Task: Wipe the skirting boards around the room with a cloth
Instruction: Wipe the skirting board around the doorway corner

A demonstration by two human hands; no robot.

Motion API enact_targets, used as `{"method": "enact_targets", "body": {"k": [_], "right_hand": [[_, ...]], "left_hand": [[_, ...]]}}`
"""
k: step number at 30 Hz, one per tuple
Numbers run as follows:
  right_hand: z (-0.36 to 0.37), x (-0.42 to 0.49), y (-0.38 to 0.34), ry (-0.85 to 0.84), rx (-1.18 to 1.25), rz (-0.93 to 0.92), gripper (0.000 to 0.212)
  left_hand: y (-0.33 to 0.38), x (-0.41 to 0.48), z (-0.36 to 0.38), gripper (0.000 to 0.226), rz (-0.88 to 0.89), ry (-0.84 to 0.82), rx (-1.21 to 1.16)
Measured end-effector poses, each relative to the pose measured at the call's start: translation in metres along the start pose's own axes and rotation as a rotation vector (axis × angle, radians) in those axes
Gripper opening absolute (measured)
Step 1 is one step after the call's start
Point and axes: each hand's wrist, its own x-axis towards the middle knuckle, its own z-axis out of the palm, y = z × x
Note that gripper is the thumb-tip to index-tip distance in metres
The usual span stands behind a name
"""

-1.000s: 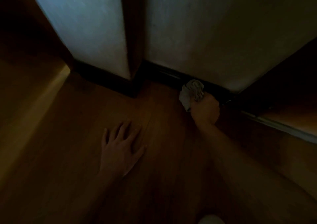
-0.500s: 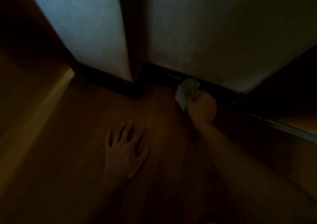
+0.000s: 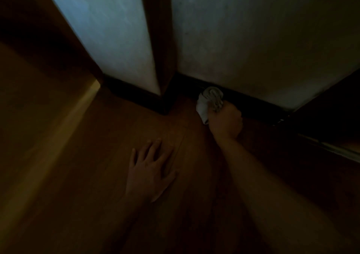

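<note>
Down at the wall base, right hand (image 3: 226,122) gripped a bunched pale cloth (image 3: 209,100), fingers curled round it, cloth pressed against the dark skirting board (image 3: 259,105) just right of the protruding wall corner (image 3: 161,90). Left hand (image 3: 151,171) lay flat on the wooden floor (image 3: 97,156), fingers spread and straight, holding nothing, well apart from the cloth. Scene was very dim.
</note>
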Motion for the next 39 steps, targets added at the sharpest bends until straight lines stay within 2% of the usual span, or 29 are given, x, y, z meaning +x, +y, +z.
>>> {"method": "enact_targets", "body": {"k": [6,10,16,23,30,36,39], "right_hand": [[-0.009,-0.003,0.025,0.092,0.034,0.046,0.027],[-0.001,0.000,0.008,0.010,0.059,-0.015,0.029],[-0.013,0.000,0.034,0.076,0.028,0.057,0.031],[-0.010,0.000,0.016,-0.007,0.065,-0.022,0.027],[-0.039,-0.002,0.062,0.158,0.043,0.135,0.026],[-0.042,0.001,0.060,0.094,0.060,0.081,0.028],[-0.046,0.001,0.066,0.146,0.065,0.110,0.025]], "left_hand": [[0.002,-0.001,-0.007,0.083,-0.006,-0.032,-0.027],[0.003,0.001,-0.007,0.081,-0.008,-0.017,-0.049],[0.005,0.001,-0.005,0.083,-0.032,-0.048,0.007],[0.003,0.001,0.002,0.076,-0.008,-0.026,-0.013],[0.008,0.000,0.002,0.077,-0.039,-0.005,-0.050],[0.007,0.001,0.005,0.074,-0.049,-0.007,-0.035],[0.008,0.001,0.005,0.074,-0.051,-0.013,-0.026]]}}
